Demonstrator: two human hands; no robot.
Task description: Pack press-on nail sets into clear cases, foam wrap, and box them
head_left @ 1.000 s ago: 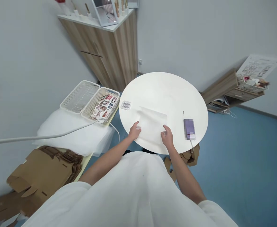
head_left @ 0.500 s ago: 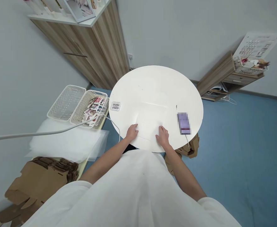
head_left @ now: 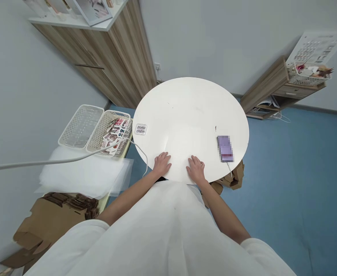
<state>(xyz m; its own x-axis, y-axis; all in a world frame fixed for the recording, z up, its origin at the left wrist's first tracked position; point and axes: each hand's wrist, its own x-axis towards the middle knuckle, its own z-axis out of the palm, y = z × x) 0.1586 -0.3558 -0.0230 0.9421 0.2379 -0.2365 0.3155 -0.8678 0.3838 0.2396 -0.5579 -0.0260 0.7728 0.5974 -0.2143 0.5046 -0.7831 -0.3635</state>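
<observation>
Near the front edge of the round white table (head_left: 185, 103), my left hand (head_left: 162, 165) lies palm down with its fingers apart. My right hand (head_left: 196, 169) rests the same way a little to the right, fingers spread on the tabletop. Neither hand grips anything that I can see. Between and beyond them is a pale sheen; whether a clear sheet lies there I cannot tell. A small clear case (head_left: 141, 129) with rows of small dark pieces sits at the table's left edge. Toward the right edge lies a purple, pixelated flat object (head_left: 225, 148) with a white cable.
Left of the table stand a white basket of printed cards (head_left: 115, 134), another white basket (head_left: 80, 124), stacked translucent sheets (head_left: 82, 172) and flattened cardboard boxes (head_left: 53, 218). A white cable (head_left: 56, 161) crosses there. Wooden cabinets (head_left: 122, 53) stand behind; more cardboard (head_left: 236, 176) is below right.
Both hands have gone from curled, pinching fingers to lying flat with fingers spread. Faint rectangular edges on the tabletop between them no longer show. The view has shifted slightly.
</observation>
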